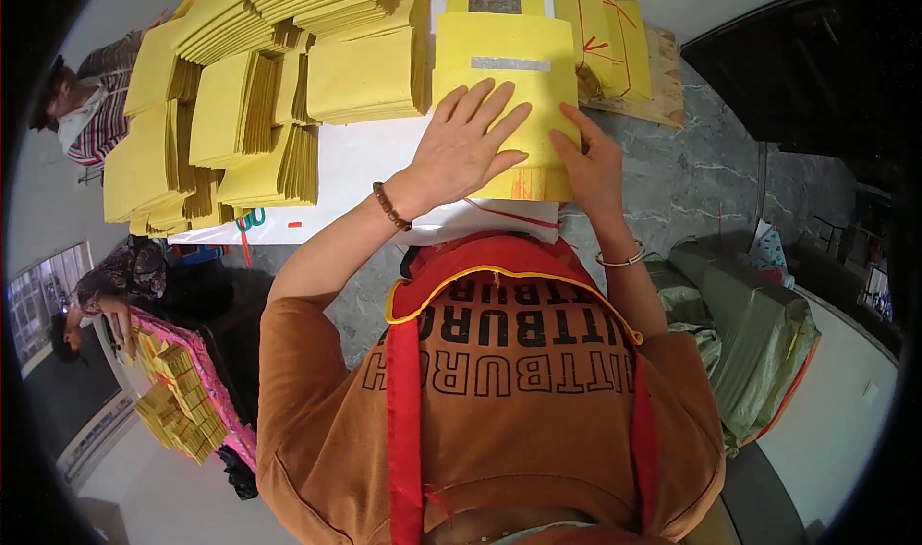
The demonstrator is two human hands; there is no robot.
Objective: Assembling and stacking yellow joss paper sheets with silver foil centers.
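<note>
Counter (360, 151), white-covered, filled twelve o'clock over grey marbled floor (711, 180); left hand (466, 146) spread across yellow rectangular paper stack (543, 94); right hand (595, 166) was partly hidden, its grip unclear.

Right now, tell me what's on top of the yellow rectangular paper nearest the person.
A spread left hand lies on the yellow paper, with a narrow silver-grey strip beyond it. Whatever the hand covers cannot be seen.
</note>
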